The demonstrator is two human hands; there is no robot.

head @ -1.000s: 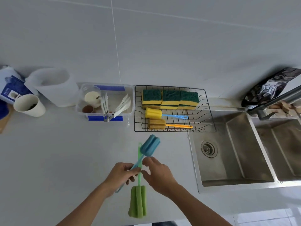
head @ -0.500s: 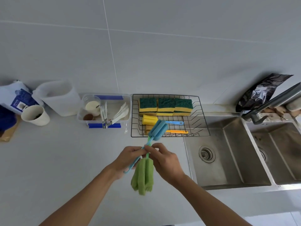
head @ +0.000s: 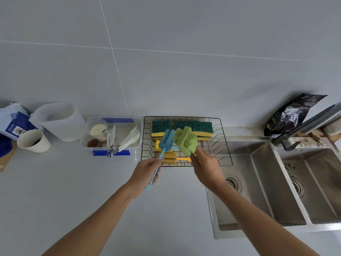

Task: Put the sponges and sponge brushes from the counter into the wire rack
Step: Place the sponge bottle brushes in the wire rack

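At frame centre, the left hand [head: 145, 170] pinches a blue sponge brush [head: 166, 140] and the right hand [head: 206, 168] a green sponge brush [head: 185, 140] above the wire rack [head: 224, 145], apparently awaiting lowering and release.

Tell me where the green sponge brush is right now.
The green sponge brush is in the right hand, held over the wire rack, just right of the blue sponge brush.

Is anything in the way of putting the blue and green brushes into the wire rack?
Nothing blocks it. The rack is open on top, and its right part is bare. Two brushes already lie at its left, under the blue brush and green brush.
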